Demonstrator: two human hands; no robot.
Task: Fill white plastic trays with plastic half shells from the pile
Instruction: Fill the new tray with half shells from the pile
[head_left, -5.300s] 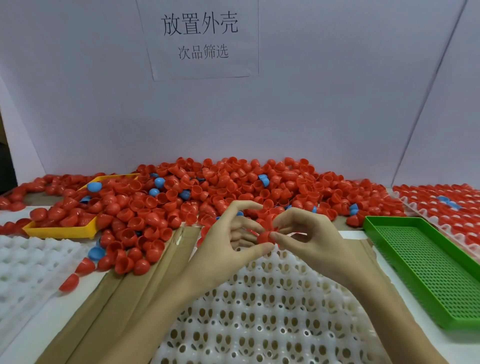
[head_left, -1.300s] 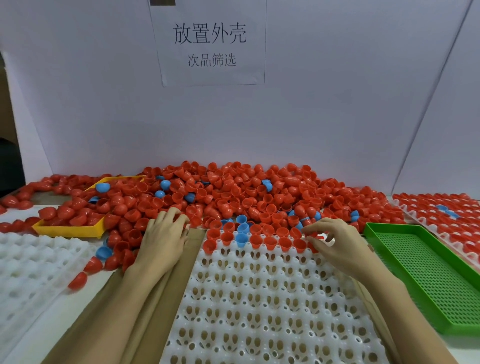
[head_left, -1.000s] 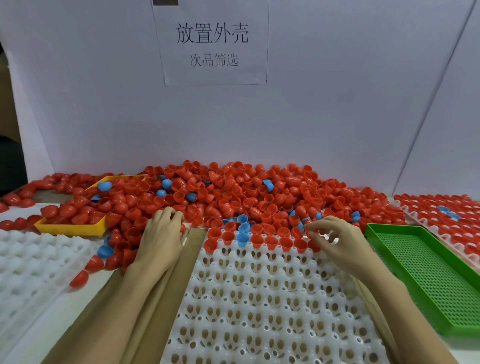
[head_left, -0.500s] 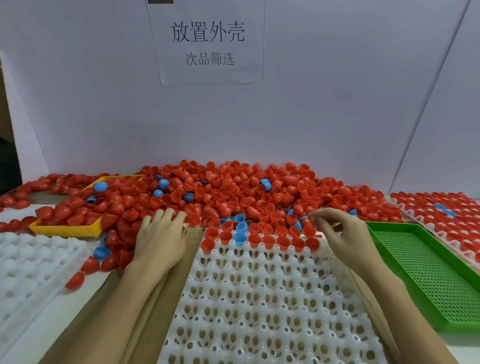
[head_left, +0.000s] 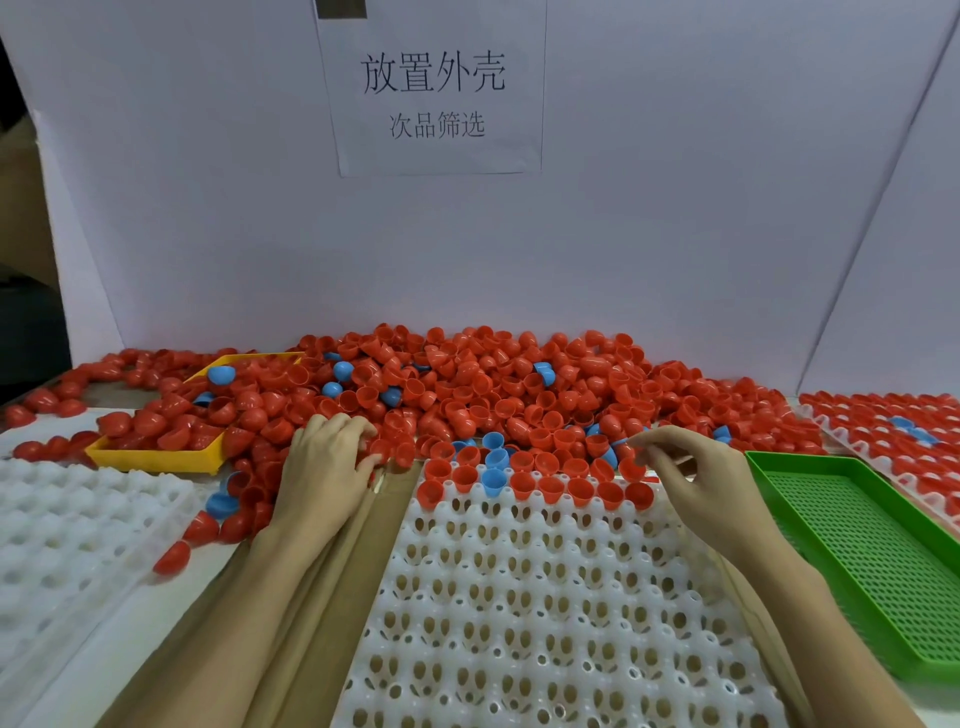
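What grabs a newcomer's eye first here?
The big pile of red half shells heaped along the back wall, dotted with a few blue ones. Next, the white tray in front centre, only its far rows filled, flanked by both hands. A bright green mesh tray sits at the right.

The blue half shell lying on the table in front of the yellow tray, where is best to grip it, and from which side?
The blue half shell seems to lie dome up, touching red shells. Probably come from above and pinch across the dome's sides with thumb and forefinger; its rim is hidden.
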